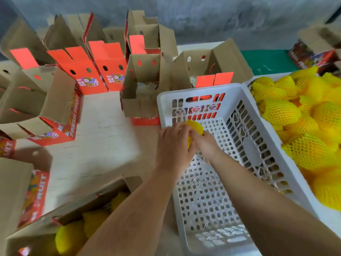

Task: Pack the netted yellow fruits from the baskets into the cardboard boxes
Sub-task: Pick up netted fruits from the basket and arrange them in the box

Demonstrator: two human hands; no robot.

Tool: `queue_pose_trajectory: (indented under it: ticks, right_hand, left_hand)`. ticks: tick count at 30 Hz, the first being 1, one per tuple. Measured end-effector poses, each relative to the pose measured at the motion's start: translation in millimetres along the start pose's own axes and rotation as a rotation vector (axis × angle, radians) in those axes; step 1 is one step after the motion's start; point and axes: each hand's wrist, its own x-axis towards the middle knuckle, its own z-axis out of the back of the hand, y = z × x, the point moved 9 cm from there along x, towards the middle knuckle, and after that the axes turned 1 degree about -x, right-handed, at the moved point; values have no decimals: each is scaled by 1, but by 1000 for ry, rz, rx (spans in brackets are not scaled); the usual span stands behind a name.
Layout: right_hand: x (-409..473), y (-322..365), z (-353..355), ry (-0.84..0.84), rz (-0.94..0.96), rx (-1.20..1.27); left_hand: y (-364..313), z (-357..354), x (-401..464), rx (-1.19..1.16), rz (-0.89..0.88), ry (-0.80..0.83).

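Both my hands hold one netted yellow fruit (pixel 194 127) over the left edge of a white perforated basket (pixel 212 191) that has nothing else in it. My left hand (pixel 173 145) wraps around the fruit from the left, and my right hand (pixel 203 143) grips it from the right. The fruit is mostly hidden by my fingers. A second basket (pixel 247 84) at the right is piled with several netted yellow fruits (pixel 299 115). An open cardboard box (pixel 60 217) at the bottom left holds netted yellow fruits (pixel 72 237).
Several open cardboard boxes with red flaps stand across the table at the left and back, two nearest ones (pixel 144 87) (pixel 208 69) just beyond the white basket. Bare wooden tabletop (pixel 103 141) lies between them. A grey wall (pixel 203 17) runs behind.
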Motion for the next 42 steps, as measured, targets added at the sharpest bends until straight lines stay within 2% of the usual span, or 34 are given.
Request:
queue_pose_trajectory:
  ticks: [2, 5, 7, 9, 11, 13, 15, 17, 20, 24, 26, 28, 31, 33, 35, 37, 39, 41, 42]
  right_hand:
    - [-47, 15, 4, 75, 6, 230]
    - [-119, 39, -16, 221, 98, 429]
    - [-166, 51, -46, 299, 132, 595]
    - [-209, 54, -93, 408, 72, 788]
    - [-241, 52, -139, 426, 65, 780]
    - [-258, 44, -174, 291, 138, 594]
    - [-273, 31, -200, 145, 183, 339]
    - [-285, 22, -228, 117, 243, 77]
    - [-295, 11, -280, 314, 331, -309]
    - [-307, -8, -348, 715, 323, -888]
    - [-307, -20, -368, 850, 269, -1123]
    - [-303, -27, -377, 901, 240, -1334]
    - [-296, -30, -385, 822, 245, -1502]
    - [-297, -30, -387, 781, 244, -1445]
    - [-306, -26, -385, 771, 264, -1270]
    - [-317, -5, -369, 679, 352, -826]
    - [-324, 21, -319, 425, 444, -389]
    - [-330, 31, -259, 218, 487, -205]
    - [-332, 38, -231, 137, 511, -169]
  left_hand:
    - [-1, 14, -18, -193, -14, -55]
    - [0, 42, -70, -685, -75, -80]
    - [25, 71, -115, -786, -22, -184]
    - [61, 96, -157, -811, 60, -258]
    - [97, 113, -195, -841, 104, -179]
    - [138, 129, -231, -790, 82, -75]
    - [192, 144, -263, -504, 92, -74]
    - [249, 147, -291, -231, 247, -52]
    - [295, 131, -328, -250, 474, -13]
    - [307, 123, -341, -456, 546, -93]
    - [306, 126, -340, -444, 542, -116]
    - [302, 130, -339, -404, 496, -135]
    - [302, 131, -338, -392, 493, -92]
    - [300, 134, -337, -303, 491, -45]
    - [290, 145, -334, -119, 444, -33]
    - [265, 158, -326, -118, 313, -115]
    - [234, 165, -309, -319, 188, -177]
    - [198, 156, -278, -634, 140, -96]
    - [176, 154, -263, -717, 109, -56]
